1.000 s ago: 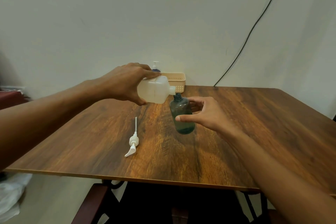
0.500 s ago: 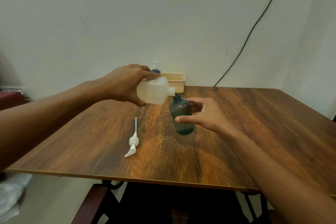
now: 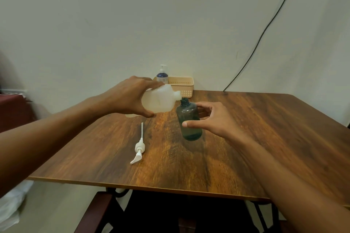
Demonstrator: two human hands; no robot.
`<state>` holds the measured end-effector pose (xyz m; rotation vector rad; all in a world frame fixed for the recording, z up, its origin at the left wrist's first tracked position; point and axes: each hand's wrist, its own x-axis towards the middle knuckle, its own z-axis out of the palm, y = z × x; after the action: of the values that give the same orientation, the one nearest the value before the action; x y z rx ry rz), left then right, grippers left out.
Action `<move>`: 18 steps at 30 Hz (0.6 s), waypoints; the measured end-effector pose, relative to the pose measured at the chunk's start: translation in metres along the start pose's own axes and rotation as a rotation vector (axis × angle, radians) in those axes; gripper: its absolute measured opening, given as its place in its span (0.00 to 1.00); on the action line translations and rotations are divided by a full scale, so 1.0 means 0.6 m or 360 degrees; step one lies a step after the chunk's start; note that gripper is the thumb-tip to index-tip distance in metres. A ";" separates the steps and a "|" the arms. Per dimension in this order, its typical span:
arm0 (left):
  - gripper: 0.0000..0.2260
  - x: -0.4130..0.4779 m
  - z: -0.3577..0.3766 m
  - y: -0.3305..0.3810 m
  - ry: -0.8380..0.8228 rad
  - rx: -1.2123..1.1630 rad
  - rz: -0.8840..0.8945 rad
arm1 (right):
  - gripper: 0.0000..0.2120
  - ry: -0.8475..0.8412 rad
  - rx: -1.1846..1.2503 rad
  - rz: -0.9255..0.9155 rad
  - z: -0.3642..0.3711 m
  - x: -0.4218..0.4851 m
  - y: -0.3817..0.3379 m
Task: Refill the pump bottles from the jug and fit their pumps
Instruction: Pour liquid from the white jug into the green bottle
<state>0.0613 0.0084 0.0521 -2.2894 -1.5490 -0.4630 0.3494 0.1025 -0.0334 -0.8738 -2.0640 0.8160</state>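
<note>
Left grip [image 3: 130, 98] clasps tipped jug [image 3: 159, 100]; right grip [image 3: 214, 119] loosely cups open bottle [image 3: 189, 119].

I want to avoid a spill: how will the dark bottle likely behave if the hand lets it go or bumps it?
The dark bottle looks nearly empty, so probably light. It is tall with a narrow base, so a bump from the jug may tip it. Its round body would likely roll. The right hand steadies it.

Two bare forearms enter from the lower corners. No sleeve shows on either arm up to the frame edge. Left hand [image 3: 130, 96] and right hand [image 3: 214, 119]: no rings, watch, bands or gloves visible.
</note>
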 end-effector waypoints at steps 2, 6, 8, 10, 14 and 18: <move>0.43 -0.008 0.009 -0.003 0.0010 -0.0110 -0.0035 | 0.33 0.0003 0.0005 -0.0009 0.000 0.002 -0.001; 0.41 -0.027 0.033 -0.016 0.0145 -0.0470 -0.0237 | 0.34 0.0019 0.0012 -0.0026 -0.012 0.010 -0.009; 0.41 -0.041 0.043 -0.026 0.0218 -0.0636 -0.0376 | 0.32 0.0042 0.0012 -0.0043 -0.017 0.014 -0.012; 0.42 -0.056 0.052 -0.036 0.0275 -0.0811 -0.0513 | 0.31 0.0073 0.0033 -0.0042 -0.022 0.019 -0.011; 0.44 -0.087 0.067 -0.052 0.0410 -0.1159 -0.0787 | 0.33 0.0122 0.0133 -0.0021 -0.026 0.023 -0.012; 0.39 -0.123 0.093 -0.067 0.0459 -0.1325 -0.0942 | 0.32 0.0150 0.0170 -0.0018 -0.026 0.025 -0.012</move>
<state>0.0022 -0.0133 -0.0269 -2.0308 -2.1137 -1.7872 0.3525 0.1143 -0.0139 -0.8259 -1.9240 0.8544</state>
